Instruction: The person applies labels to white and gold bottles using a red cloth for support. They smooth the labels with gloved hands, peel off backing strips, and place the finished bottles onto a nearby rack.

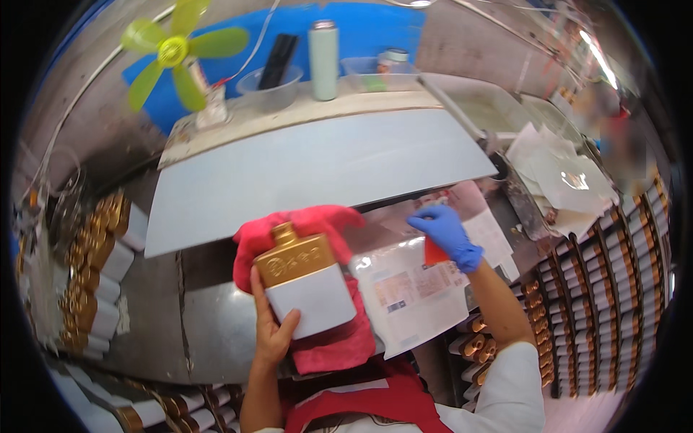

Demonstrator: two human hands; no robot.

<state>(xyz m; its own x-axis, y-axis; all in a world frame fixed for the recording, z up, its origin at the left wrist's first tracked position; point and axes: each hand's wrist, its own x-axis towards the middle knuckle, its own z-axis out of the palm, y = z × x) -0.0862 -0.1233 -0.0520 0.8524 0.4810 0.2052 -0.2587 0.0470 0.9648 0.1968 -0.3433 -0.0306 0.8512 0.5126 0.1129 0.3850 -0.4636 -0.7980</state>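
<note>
My bare left hand (273,325) grips a flat flask-shaped bottle (312,294) by its lower left side, thumb on the front. The bottle has a gold neck and shoulder with raised markings and a plain white lower body. It tilts slightly, neck away from me, over a pink-red cloth (333,355). To the right, my right hand (446,232) in a blue glove is closed in a pinch above printed sheets (404,289). A red-orange piece (434,252) shows just below the gloved fingers; whether they hold it is unclear.
A pale blue-grey board (317,155) lies beyond the cloth. Behind it stand a pale green thermos (324,61), clear tubs (271,90) and a yellow-green fan (173,52). Gold-and-white bottles (97,292) crowd the left, with racks of more (599,303) at right. Loose papers (559,169) lie far right.
</note>
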